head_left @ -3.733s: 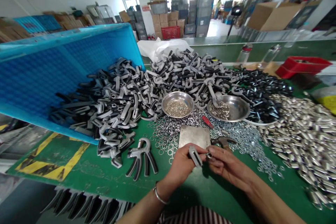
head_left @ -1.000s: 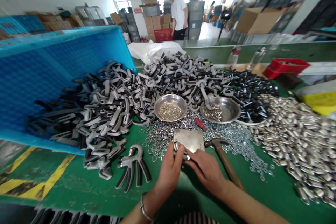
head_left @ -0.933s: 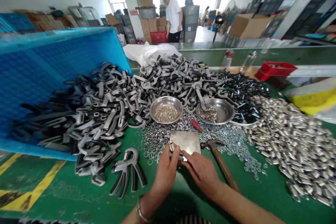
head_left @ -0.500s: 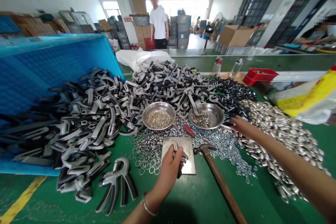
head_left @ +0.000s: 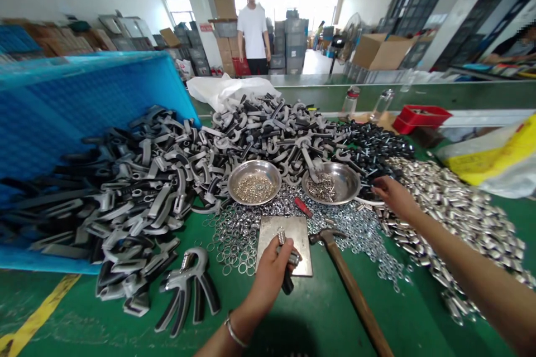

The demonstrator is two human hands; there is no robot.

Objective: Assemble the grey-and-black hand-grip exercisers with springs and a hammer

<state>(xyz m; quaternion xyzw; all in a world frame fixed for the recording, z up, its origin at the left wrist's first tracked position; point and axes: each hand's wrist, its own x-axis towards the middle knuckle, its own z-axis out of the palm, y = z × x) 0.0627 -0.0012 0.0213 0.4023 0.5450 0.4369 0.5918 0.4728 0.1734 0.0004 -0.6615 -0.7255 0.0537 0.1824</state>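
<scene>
My left hand [head_left: 268, 270] is closed around a small assembly with a coil spring [head_left: 281, 236], a silver metal cylinder [head_left: 293, 258] and a black end piece [head_left: 287, 283]. It is above a square metal plate [head_left: 264, 230]. At the edge of a heap of black-headed parts [head_left: 377, 142], my right hand [head_left: 396, 196] has its fingers curled together. What lies between those fingertips is too small to make out. Beside that hand spreads a pile of silver cylinders [head_left: 464, 217]. A hand grip strengthener [head_left: 190, 284] with its own spring lies at the front left.
A hammer [head_left: 352, 290] lies right of the plate. Behind stand two steel bowls [head_left: 274, 192] [head_left: 354, 192] of small metal parts, amid loose rings [head_left: 234, 256]. Grey-black handles [head_left: 268, 128] spill from a blue crate [head_left: 125, 78]. A person [head_left: 253, 33] stands beyond the bench.
My left hand has turned slightly, showing more of the spring and black end piece. My right hand stays by the black parts, moving slightly. The view has shifted a little.
</scene>
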